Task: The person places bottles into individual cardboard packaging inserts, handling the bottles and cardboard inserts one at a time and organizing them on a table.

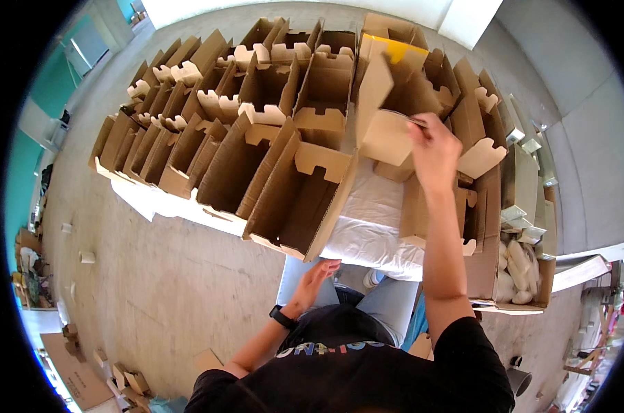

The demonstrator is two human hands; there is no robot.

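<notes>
My right hand (434,151) reaches across the table and pinches the upper edge of a brown cardboard piece (387,138), which looks like a box's end with a tall flap folded up beside it. Its lower part hides what lies behind. My left hand (315,281) hovers above my lap by the near table edge, fingers stretched out and holding nothing. Just left of the held cardboard stands an open-topped cardboard box (292,210) with a notched end. Beneath the cardboard, a white cloth (374,224) covers the table.
Rows of open cardboard boxes (260,86) fill the left and far table. More boxes (414,206) stand to the right. Beyond them are a carton of white wrapped items (518,272) and stacked pale long boxes (522,179). Cardboard scraps (129,378) lie on the floor at lower left.
</notes>
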